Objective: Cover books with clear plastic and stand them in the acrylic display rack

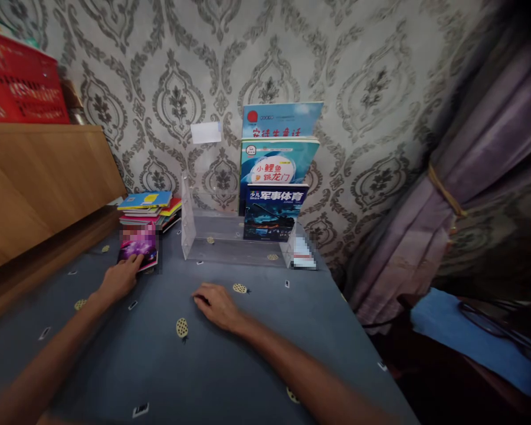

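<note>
My left hand [120, 277] lies on the grey patterned tablecloth [194, 360] with its fingertips on the near edge of a purple-covered book [138, 245]. That book leans against a stack of colourful books [149, 208] behind it. My right hand [216, 306] rests palm down on the cloth in front of a clear acrylic book stand [203, 233], its fingers loosely curled and nothing in them. Three books stand in the stand's right half, stepped one behind the other: a dark one [272, 212] in front, a teal one [278, 162], and a blue one [281, 119] at the back.
A wooden headboard [35, 183] runs along the left, with a red crate [17, 79] on top. Patterned wallpaper is behind the stand. A tied purple curtain [469, 177] hangs at the right, and a blue cloth [464, 342] lies below the table's right edge.
</note>
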